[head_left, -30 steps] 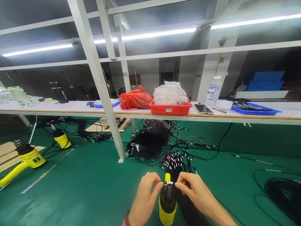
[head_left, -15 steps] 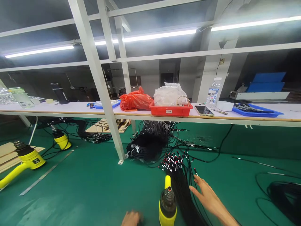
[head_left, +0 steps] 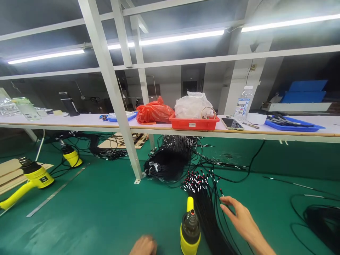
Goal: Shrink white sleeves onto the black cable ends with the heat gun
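Note:
My right hand [head_left: 243, 219] is at the right of a heat gun, with its thumb and forefinger tips brought close together at a thin black cable [head_left: 221, 192] that has a red tip and a white band. A thick bundle of similar black cables [head_left: 205, 216] lies beside it, its red and white ends fanned out. The yellow and black heat gun [head_left: 190, 230] stands nozzle up between my hands. My left hand [head_left: 145, 245] is low at the bottom edge, blurred, with its fingers turned down and mostly hidden.
A white metal post [head_left: 114, 88] rises from the green bench [head_left: 101, 212]. Behind, a shelf carries a red tray [head_left: 193, 124], a red bag [head_left: 154, 111], a bottle [head_left: 243, 102] and a phone [head_left: 232, 123]. Other heat guns [head_left: 39, 177] lie left; coiled cable [head_left: 322, 219] lies right.
My right hand has gone from spread fingers to thumb and forefinger drawn together at the cable. My left hand has shifted slightly left and up. The view has moved slightly.

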The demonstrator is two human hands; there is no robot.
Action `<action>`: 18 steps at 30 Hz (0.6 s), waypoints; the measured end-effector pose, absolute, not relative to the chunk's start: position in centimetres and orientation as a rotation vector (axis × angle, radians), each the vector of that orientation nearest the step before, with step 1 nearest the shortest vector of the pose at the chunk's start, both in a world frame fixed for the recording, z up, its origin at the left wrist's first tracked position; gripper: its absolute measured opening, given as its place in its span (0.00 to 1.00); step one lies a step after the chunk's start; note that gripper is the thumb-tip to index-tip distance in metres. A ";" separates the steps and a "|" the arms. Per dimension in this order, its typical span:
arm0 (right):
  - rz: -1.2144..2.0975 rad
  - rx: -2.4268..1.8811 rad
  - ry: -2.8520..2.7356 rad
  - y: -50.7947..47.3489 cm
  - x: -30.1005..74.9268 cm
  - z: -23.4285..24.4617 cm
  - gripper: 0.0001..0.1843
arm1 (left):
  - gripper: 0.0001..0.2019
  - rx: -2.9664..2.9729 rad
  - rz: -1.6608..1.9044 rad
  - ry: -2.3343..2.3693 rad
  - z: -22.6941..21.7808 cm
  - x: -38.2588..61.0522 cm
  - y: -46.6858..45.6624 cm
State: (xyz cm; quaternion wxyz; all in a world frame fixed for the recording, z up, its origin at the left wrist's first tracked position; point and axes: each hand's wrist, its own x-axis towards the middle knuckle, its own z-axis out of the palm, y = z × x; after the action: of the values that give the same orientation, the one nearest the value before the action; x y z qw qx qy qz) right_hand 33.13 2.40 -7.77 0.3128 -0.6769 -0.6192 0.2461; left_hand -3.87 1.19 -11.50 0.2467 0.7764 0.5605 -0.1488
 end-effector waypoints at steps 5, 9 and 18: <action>0.616 -1.714 -1.538 1.4 32.6 -3.4 0.23 | 0.09 2.257 -0.272 1.466 -5.2 -4.1 2.0; 0.623 -1.630 -1.536 -0.2 30.4 0.7 0.19 | 0.07 2.352 -0.183 1.395 0.1 -3.2 2.3; 1.083 -1.624 -1.961 -5.4 31.1 -1.2 0.10 | 0.08 2.490 0.056 1.245 2.6 -3.4 1.7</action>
State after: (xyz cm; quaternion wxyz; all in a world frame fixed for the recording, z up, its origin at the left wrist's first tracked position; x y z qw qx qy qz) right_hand 31.06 -5.39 -1.21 0.1862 -0.5766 -0.6965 0.3845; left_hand -3.42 1.74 2.58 0.1777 0.8800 0.4399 0.0199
